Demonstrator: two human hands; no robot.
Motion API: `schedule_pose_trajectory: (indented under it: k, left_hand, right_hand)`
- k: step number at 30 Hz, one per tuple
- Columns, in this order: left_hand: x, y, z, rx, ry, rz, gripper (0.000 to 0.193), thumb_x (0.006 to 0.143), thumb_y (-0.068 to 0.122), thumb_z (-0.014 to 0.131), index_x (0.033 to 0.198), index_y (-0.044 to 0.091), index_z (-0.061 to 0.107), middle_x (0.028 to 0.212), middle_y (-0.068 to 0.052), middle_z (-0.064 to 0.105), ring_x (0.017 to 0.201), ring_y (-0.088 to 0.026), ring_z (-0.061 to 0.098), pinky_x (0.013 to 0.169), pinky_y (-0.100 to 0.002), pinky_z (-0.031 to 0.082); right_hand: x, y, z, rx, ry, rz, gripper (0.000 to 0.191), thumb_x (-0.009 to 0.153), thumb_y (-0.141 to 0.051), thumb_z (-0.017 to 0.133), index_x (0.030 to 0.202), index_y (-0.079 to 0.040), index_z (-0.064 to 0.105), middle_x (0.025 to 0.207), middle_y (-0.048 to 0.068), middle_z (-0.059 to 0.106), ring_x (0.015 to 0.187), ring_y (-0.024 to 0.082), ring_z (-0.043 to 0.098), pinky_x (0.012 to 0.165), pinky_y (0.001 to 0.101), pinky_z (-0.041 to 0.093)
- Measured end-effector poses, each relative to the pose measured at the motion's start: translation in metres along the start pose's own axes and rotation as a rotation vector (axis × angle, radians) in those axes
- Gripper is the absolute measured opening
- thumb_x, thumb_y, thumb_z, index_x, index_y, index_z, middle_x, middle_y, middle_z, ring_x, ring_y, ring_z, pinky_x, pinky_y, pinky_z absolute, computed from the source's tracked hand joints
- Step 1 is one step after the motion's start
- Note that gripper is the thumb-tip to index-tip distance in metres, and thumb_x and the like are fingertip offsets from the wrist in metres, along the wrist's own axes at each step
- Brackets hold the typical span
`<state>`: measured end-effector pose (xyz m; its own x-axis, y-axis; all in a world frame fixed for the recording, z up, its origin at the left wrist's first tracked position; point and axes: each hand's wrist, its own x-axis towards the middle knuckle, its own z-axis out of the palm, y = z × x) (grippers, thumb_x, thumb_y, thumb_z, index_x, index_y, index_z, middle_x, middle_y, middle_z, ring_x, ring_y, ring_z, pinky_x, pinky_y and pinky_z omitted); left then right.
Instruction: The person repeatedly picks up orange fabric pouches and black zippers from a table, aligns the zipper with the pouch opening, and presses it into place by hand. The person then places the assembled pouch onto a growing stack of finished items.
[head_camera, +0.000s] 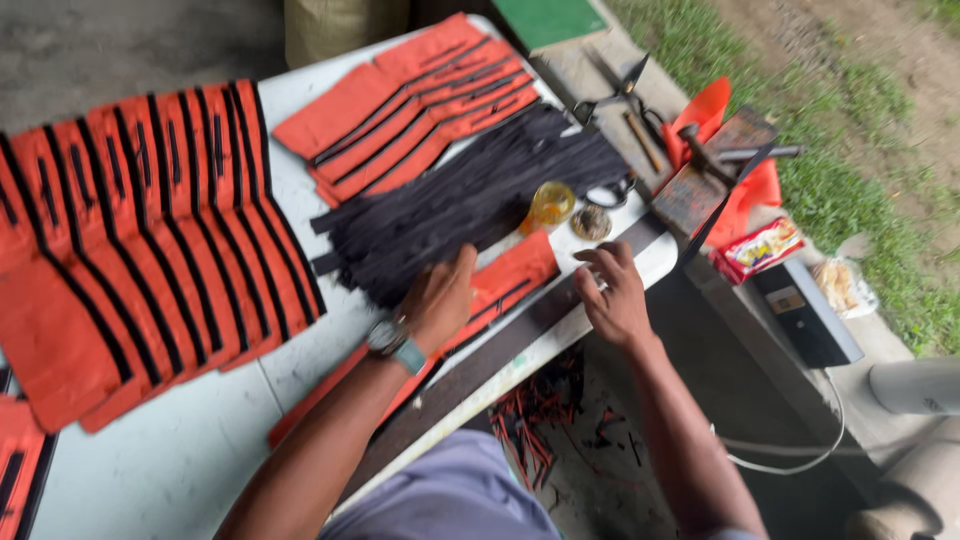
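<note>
My left hand (438, 298), with a watch on its wrist, rests flat on an orange fabric piece (510, 275) with black strips, lying near the white table's front edge. Beside it spreads a heap of black strips (470, 200). My right hand (613, 292) hovers at the table's front right corner with fingers curled and apart, holding nothing that I can see. Just beyond it stand a small amber jar (551, 203) and a round lid (591, 222).
Rows of orange pieces with black strips (150, 230) cover the left of the white table (190, 440); another stack (420, 95) lies at the back. Scissors (620, 95), tools, a snack packet (758, 248) and a dark box (805, 312) sit on the right ledge. Scraps litter the floor below.
</note>
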<state>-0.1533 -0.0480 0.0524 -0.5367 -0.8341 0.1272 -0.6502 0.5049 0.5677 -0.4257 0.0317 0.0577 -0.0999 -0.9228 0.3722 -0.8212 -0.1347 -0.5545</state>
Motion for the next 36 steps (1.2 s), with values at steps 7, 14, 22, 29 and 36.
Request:
schedule_pose_trajectory:
  k: [7,14,22,29,36]
  left_hand:
    - [-0.006,-0.032,-0.098,-0.376,0.28,0.141,0.028,0.095,0.016,0.074,0.109,0.004,0.054,0.082,-0.009,0.057,0.07,-0.016,0.054,0.063,-0.033,0.049]
    - [0.097,-0.072,-0.15,-0.833,0.441,0.219,0.034,0.104,0.013,0.072,0.117,0.004,0.042,0.103,-0.004,0.07,0.089,-0.005,0.061,0.077,-0.021,0.05]
    - [0.263,-0.097,-0.117,-0.852,0.582,0.187,0.033,0.103,0.01,0.073,0.119,0.004,0.044,0.097,-0.008,0.067,0.086,-0.007,0.061,0.077,-0.022,0.051]
    - [0.371,-0.119,-0.074,-0.542,0.604,-0.143,0.052,0.1,0.029,0.071,0.134,0.001,0.043,0.106,-0.018,0.073,0.1,-0.027,0.068,0.09,-0.04,0.052]
    - [0.28,-0.139,-0.048,-0.274,0.402,-0.017,0.048,0.098,0.025,0.07,0.134,-0.003,0.054,0.129,-0.025,0.064,0.118,-0.037,0.064,0.097,-0.046,0.052]
  right_hand:
    - [0.001,0.029,0.032,0.727,0.366,0.165,0.05,0.103,-0.016,0.052,0.149,0.0,0.04,0.127,0.012,0.047,0.097,0.018,0.063,0.082,0.0335,0.057]
    - [0.008,0.031,0.057,0.806,0.408,0.256,0.055,0.102,-0.014,0.051,0.153,-0.001,0.033,0.129,0.013,0.046,0.096,0.018,0.063,0.083,0.0343,0.056]
    - [0.004,0.038,0.061,0.742,0.396,0.363,0.055,0.1,-0.017,0.052,0.151,-0.001,0.039,0.125,0.013,0.051,0.092,0.018,0.062,0.086,0.0324,0.053]
    - [0.005,0.042,0.064,0.762,0.404,0.413,0.056,0.099,-0.021,0.055,0.149,-0.001,0.043,0.121,0.014,0.054,0.094,0.018,0.063,0.087,0.0328,0.052]
    - [0.0,0.029,0.061,0.476,0.366,0.243,0.047,0.099,-0.018,0.058,0.141,0.0,0.05,0.111,0.009,0.059,0.092,0.015,0.063,0.084,0.0307,0.053]
